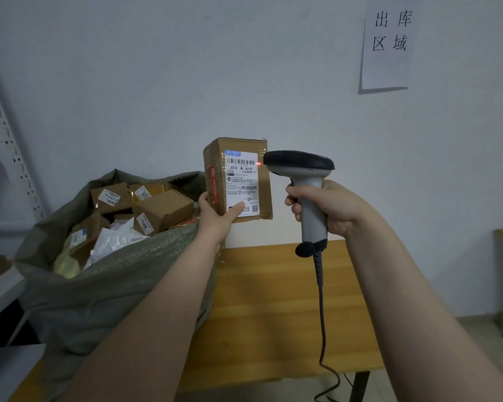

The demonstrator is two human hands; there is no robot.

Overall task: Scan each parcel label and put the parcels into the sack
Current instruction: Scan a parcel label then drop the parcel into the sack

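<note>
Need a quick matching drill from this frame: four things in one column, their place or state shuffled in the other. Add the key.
Things:
1. labelled parcel
2. scanner
3. sack
4. paper sign

Place or state:
a. open, with parcels inside
b. on the wall
c. held up by the left hand
d. gripped by the right hand

Pairs: 1-c, 2-d, 3-a, 4-b

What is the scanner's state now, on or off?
On: the scanner casts a red spot at the edge of the label on the parcel, beside the top barcode.
</note>
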